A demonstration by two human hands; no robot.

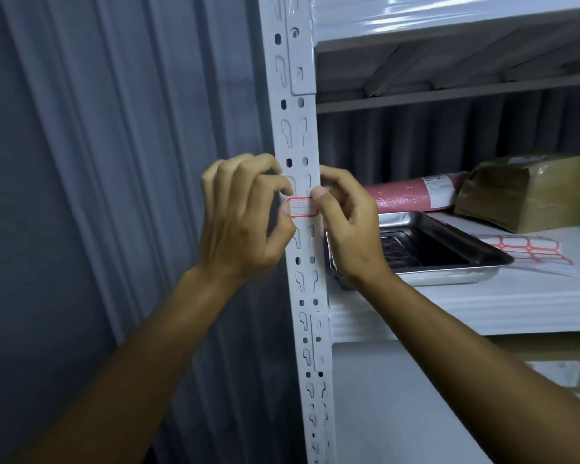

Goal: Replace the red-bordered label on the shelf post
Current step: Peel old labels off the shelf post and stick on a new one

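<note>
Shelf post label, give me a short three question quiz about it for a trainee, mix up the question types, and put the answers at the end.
1. True or false: the red-bordered label sits across the white shelf post.
2. Multiple choice: the sheet of spare labels lies A) inside the metal tray, B) on the shelf to the right of the tray, C) on top of the brown parcel.
3. Fill in: the left hand works at the label's ____ end, and the right hand at the other.

Key: 1 true. 2 B. 3 left.
</note>
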